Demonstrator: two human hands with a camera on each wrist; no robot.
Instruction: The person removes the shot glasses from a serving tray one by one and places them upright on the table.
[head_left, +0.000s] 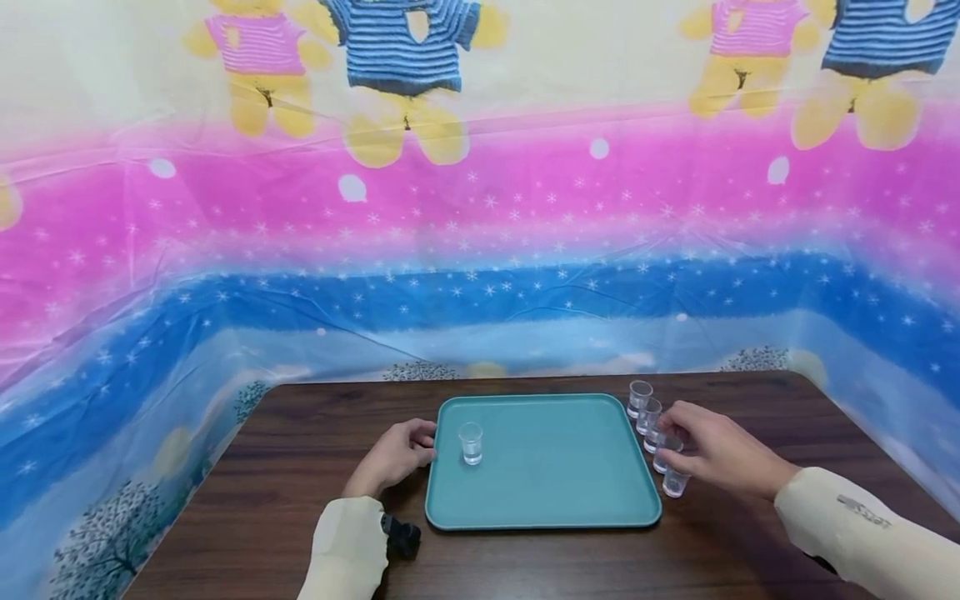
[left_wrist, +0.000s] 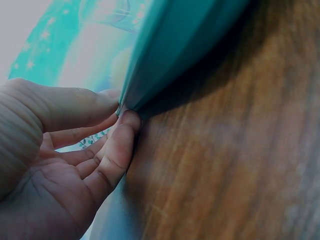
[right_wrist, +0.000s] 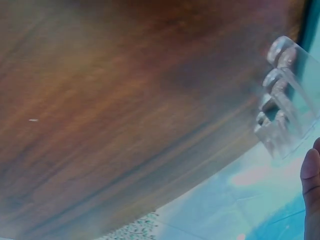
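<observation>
A teal tray (head_left: 555, 467) lies on the table. My left hand (head_left: 400, 454) is at its left side; in the left wrist view the thumb and the index finger (left_wrist: 117, 147) pinch its rim. One small clear glass (head_left: 471, 443) stands upright on the tray's left part. Several matching glasses (head_left: 674, 483) form a row on the table along the tray's right edge. My right hand (head_left: 712, 450) is over the near half of this row, thumb and fingers apart around a glass's rim. In the right wrist view a fingertip (right_wrist: 311, 164) shows beside the upright glasses (right_wrist: 282, 95).
The dark wooden table (head_left: 300, 467) extends past the tray on both sides. A printed cloth (head_left: 480, 292) hangs behind and around it. A black wrist device (head_left: 402, 537) sits by my left sleeve, near the tray's front left corner.
</observation>
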